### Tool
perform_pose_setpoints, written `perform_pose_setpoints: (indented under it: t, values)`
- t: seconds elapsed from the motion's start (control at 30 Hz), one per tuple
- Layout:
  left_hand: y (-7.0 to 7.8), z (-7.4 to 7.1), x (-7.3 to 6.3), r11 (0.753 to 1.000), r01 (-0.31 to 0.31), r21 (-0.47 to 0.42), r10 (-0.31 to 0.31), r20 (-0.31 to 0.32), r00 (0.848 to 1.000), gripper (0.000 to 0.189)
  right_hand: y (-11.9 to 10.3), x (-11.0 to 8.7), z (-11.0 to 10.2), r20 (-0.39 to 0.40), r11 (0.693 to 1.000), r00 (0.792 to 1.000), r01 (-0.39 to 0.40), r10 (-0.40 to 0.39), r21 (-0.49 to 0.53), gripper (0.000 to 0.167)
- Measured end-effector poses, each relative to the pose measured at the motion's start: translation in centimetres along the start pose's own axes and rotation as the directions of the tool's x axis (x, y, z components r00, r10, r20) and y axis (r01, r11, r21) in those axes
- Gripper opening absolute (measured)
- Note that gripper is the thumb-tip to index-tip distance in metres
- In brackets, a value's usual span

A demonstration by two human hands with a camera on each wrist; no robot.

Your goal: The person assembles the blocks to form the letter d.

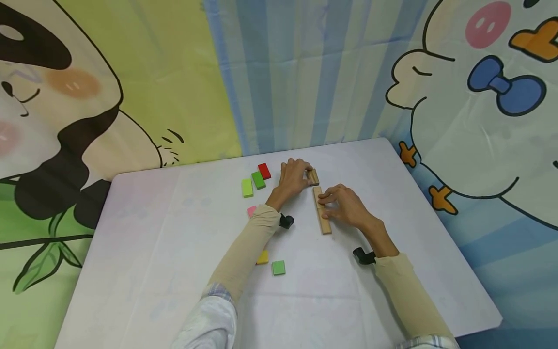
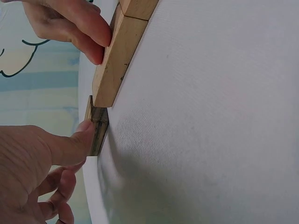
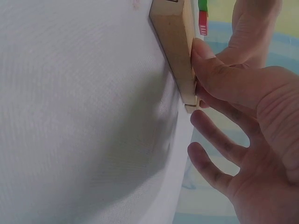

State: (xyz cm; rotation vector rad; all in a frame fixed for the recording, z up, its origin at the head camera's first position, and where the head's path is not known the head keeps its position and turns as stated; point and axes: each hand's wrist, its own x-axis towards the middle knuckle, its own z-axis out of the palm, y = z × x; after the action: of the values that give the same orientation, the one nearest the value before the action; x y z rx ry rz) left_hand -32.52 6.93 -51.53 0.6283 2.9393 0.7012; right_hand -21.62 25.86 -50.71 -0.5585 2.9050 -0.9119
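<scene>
Left grip (image 1: 294, 176) beyond right grip (image 1: 347, 206)

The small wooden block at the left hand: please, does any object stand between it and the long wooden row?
Nothing visible stands between the small wooden block and the long wooden row. In the head view, the red block lies to their left, out of the way.

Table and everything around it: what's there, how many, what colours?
table: one, white, under blocks
red block: one, red, far side
green blocks: three, green, two near red, one closer
wooden blocks: at least three, tan, near hands
pink block: one, pink, mid-table, part-hidden
yellow block: one, yellow, near side, part-hidden
cartoon backdrop: count unclear, multicoloured, behind table
wrist cameras: two, black, one per wrist
sleeves: two, mostly tan, on arms
left hand: one, pinching far wooden block
right hand: one, touching nearer wooden blocks
</scene>
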Motion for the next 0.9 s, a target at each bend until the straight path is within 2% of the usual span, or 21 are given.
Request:
perform_pose_setpoints:
  t: [0.5, 0.9]
  values:
    - [-0.28, 0.12, -0.23, 0.998, -0.056, 0.006, 0.056, 0.021, 0.998, 0.042, 0.0, 0.02, -0.02, 0.0, 1.0, 1.0, 0.001, -0.001, 0.006, 0.044]
    - [-0.02, 0.08, -0.43, 0.999, -0.052, 0.013, 0.051, 0.029, 0.998, 0.042, -0.53, -0.2, -0.3, 0.002, 1.0, 1.0, -0.007, 0.007, -0.004, 0.046]
